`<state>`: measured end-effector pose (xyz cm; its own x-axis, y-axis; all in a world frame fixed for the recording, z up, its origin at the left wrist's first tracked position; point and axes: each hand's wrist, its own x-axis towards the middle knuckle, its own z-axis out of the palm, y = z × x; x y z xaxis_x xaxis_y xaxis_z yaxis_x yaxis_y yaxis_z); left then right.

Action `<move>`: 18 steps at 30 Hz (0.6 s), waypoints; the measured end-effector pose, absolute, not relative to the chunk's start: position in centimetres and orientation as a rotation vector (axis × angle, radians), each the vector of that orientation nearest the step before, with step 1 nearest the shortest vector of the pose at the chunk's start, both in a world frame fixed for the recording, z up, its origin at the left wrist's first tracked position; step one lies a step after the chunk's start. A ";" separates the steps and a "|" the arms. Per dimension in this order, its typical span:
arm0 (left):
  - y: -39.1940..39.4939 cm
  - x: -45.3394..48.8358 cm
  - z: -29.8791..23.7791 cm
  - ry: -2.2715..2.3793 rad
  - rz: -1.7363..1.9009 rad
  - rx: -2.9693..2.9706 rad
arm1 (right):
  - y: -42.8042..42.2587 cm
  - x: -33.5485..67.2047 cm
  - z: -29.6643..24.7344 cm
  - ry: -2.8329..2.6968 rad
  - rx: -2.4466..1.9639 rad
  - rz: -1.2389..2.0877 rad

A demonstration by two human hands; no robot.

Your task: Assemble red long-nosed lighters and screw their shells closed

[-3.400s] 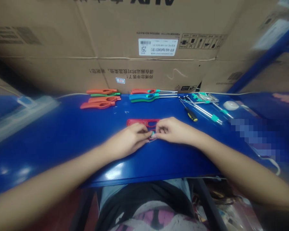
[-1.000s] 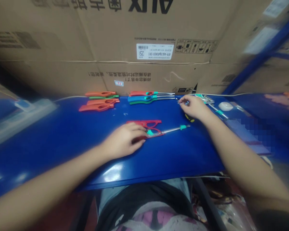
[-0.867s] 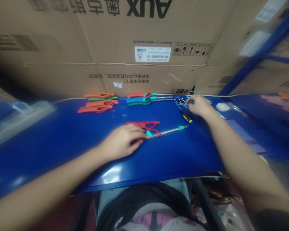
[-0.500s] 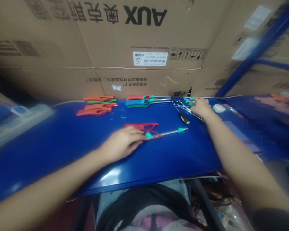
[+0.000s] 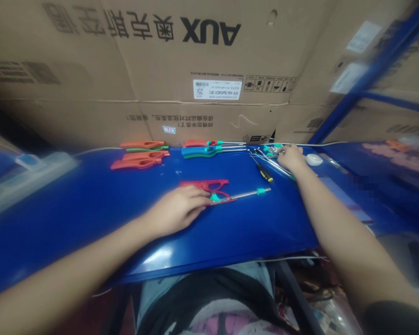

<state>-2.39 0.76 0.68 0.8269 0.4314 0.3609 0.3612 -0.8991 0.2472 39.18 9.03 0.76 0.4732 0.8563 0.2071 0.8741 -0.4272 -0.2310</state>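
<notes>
My left hand is closed on the near red lighter casing, low on the blue table. A green trigger piece and a metal tube with a green collar lie along this casing. Behind it, partly under my fingers, rests another red casing half. My right hand reaches into a pile of small green parts and metal tubes at the back right. Its fingers are bent down among the parts, and what they pinch is hidden. A black-and-yellow screwdriver lies nearby.
Orange lighter casings are stacked at the back left. Red and blue lighters with metal tubes lie at back centre. A white rounded object sits right of my right hand. A large cardboard box stands behind the table.
My left hand stays on the red casing in almost the same place. My right hand remains at the pile of parts, with only slight movement. The camera view has shifted a little.
</notes>
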 end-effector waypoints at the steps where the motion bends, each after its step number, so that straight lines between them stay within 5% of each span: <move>1: 0.8 -2.4 0.7 0.619 0.617 2.841 | 9.1 39.1 0.8 -1.479 -2.415 -0.080; 18: 0.6 -2.3 0.9 0.643 0.569 2.830 | 8.9 37.7 1.0 -1.579 -2.391 -0.112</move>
